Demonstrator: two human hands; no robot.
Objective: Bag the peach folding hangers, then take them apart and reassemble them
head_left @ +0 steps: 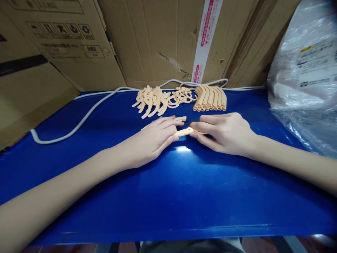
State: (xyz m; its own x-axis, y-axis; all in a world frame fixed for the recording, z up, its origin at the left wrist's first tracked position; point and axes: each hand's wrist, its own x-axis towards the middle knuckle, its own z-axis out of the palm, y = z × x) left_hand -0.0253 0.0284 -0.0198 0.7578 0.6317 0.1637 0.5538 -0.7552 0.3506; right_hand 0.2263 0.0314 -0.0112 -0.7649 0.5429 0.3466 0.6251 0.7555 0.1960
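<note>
Between my hands is a slim cream plastic piece with a small hole near its right end. My left hand pinches it between thumb and fingers. Another cream piece sticks out beyond the left fingertips; how it is held is hidden. My right hand is closed at the piece's right end, its fingertips on a small cream part that is mostly covered. Behind the hands lie a loose heap of curved cream pieces, several cream rings and a neat stack of curved cream tubes.
The blue tabletop spans the view. Cardboard boxes stand along the back and left. A white cable runs along the back and loops at left. Clear plastic wrapping rests at the right.
</note>
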